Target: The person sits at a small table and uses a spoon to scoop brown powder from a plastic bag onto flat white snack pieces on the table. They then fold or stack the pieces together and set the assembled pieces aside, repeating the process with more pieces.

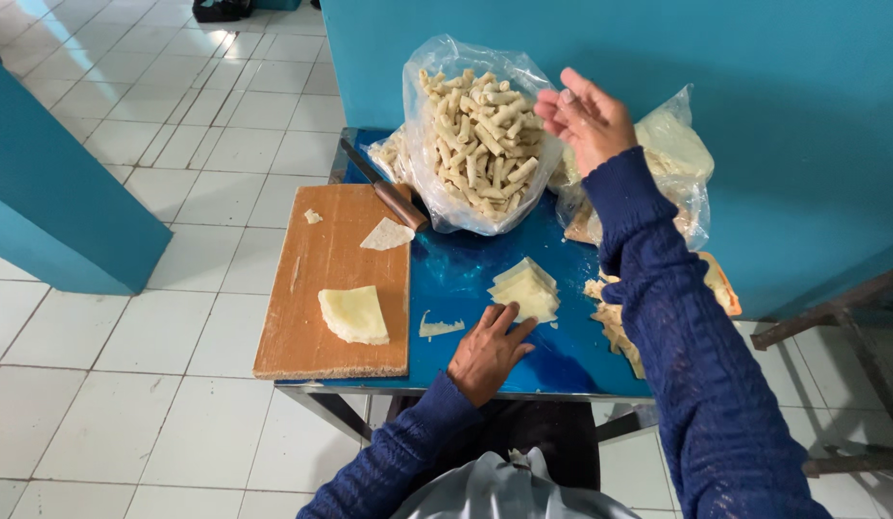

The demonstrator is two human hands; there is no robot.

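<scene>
My left hand (pixel 487 348) rests flat on the blue table (pixel 466 274), fingertips touching a small stack of pale wedge-shaped wrapper sheets (pixel 526 288). My right hand (pixel 586 117) is raised with fingers spread and empty, beside the top of a clear plastic bag (pixel 477 135) full of pale rolled sticks. On the wooden cutting board (pixel 326 288) at the left lie another stack of cut wrappers (pixel 353 314) and a single triangular piece (pixel 386 234). A knife with a brown handle (pixel 394 199) lies at the board's far corner.
A second plastic bag (pixel 682 163) of wrappers sits at the right against the teal wall. More filling or scraps (pixel 612 322) lie under my right forearm. White tiled floor (pixel 177 144) extends left; a teal partition (pixel 52 202) stands at far left.
</scene>
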